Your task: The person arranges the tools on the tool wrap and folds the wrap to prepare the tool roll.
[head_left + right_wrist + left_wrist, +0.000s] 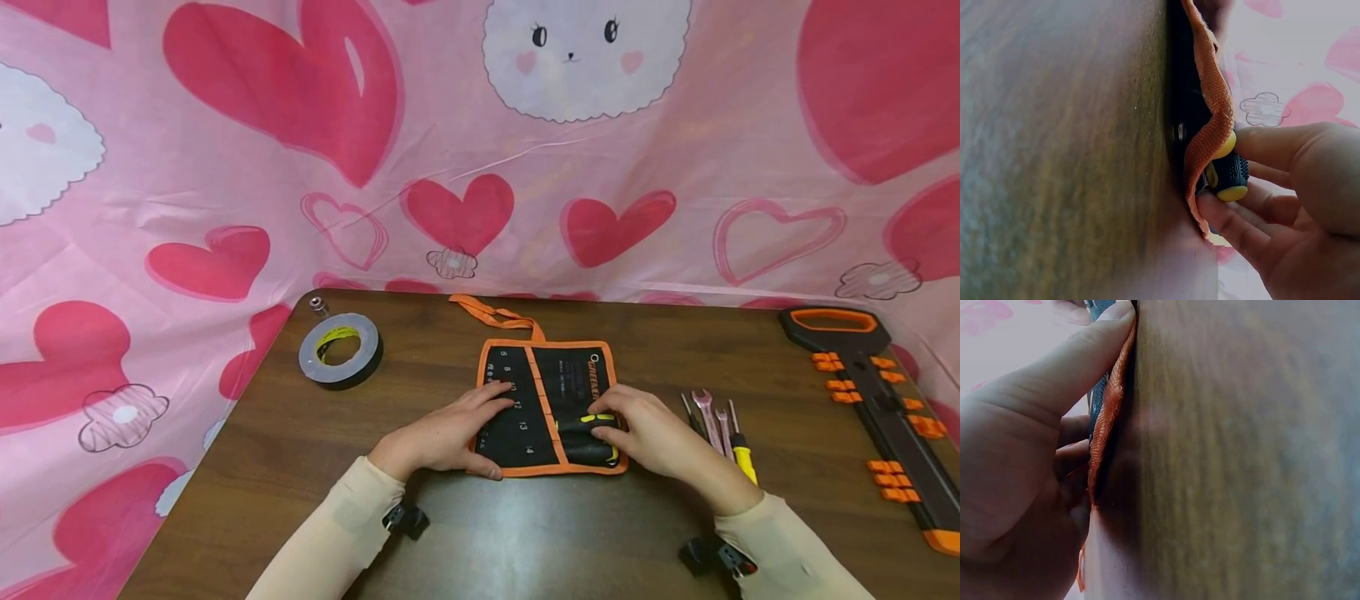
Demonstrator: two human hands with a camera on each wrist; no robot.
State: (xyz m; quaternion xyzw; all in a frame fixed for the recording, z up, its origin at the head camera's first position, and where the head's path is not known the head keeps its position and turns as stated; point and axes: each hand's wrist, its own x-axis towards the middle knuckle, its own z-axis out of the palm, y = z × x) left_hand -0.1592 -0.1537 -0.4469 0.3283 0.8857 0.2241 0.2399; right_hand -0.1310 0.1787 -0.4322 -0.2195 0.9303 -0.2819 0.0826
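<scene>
Basically, L to R on the brown table (465, 542): roll of tape (367, 342) lies flat near the far L corner, w/ a metal socket (318, 307) just behind it. Next, left hand (453, 433), fingers spread & resting on the L half of the black tool pouch (525, 442), thumb at its near L corner. Pouch lies flat mid-table, orange trim, white nos. on its L panel, orange strap (498, 315) trailing off the far edge. On its R half, 2 black-&-yellow handles lie side by side: far handle (588, 423), near handle (588, 452). Right hand (651, 429) comes in from the R edge, thumb & fingers pinching the far handle; R wrist view shows its yellow-marked end btwn them, by the trim. Just R of that hand, wrenches (707, 412) lie beside a yellow screwdriver (743, 457). Far R, a black rack (888, 408) w/ orange clips lies lengthwise.
</scene>
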